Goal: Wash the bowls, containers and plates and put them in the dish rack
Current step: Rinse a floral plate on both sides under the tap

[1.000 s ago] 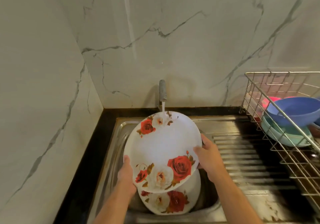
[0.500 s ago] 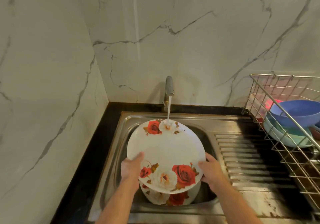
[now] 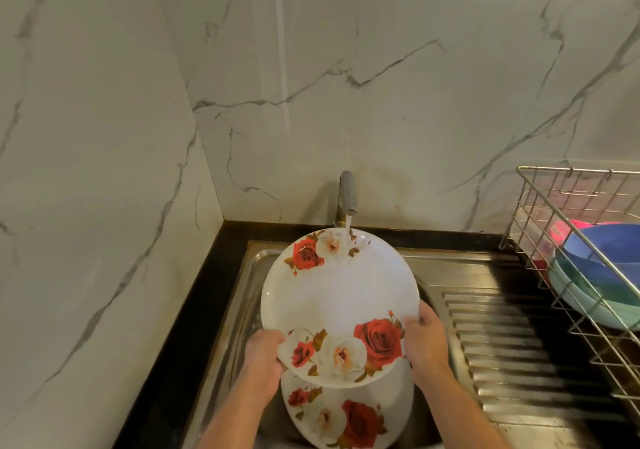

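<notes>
A white plate with red and white roses (image 3: 337, 296) is tilted over the steel sink (image 3: 254, 275), its far rim under the running tap (image 3: 347, 195). My left hand (image 3: 265, 353) grips its near left rim and my right hand (image 3: 424, 339) grips its near right rim. Below it, a second rose plate (image 3: 343, 417) leans in the sink basin, partly hidden. At the right, the wire dish rack (image 3: 540, 206) holds a blue bowl (image 3: 609, 252), a teal bowl (image 3: 585, 306) and something pink (image 3: 573, 225).
A ribbed steel draining board (image 3: 512, 348) lies between the sink and the rack. Marble walls close in the left side and the back. A black counter edge (image 3: 194, 310) runs along the sink's left.
The plate has risen and tilted up toward the tap. My left hand has slid from the plate's face to its near left rim. The view has shifted slightly.
</notes>
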